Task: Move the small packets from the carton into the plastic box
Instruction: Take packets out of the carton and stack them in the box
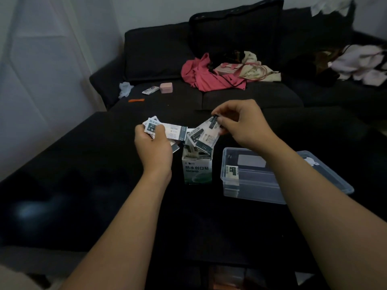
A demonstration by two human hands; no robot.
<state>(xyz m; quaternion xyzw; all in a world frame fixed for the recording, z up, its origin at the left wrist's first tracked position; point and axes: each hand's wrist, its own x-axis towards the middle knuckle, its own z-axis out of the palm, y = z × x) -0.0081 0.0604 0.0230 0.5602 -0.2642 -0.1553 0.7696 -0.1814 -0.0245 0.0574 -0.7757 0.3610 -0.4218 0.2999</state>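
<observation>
Fingers (219, 122) of the right hand (240, 124) pinched the upper end of a fanned bunch of small packets (204, 136) just above the carton (196, 169); the lower ends of that bunch hung down to the carton's open top. Fingers of the left hand (151, 141) were curled round a second bunch of packets (165, 130), held up and to the left of the carton, with the thumb pressed across their printed faces. More packets stood inside the carton, which was upright on the dark surface (83, 195). The clear plastic box (255, 181) stood just right of the carton, apart from it, with one packet (232, 171) leaning against its inner left wall. Its lid (326, 170) lay tilted along the box's far right side. Beyond the carton ran a dark sofa (157, 51) carrying a red garment (205, 74), a small pink case (166, 87) and a crumpled white glove (125, 88).
</observation>
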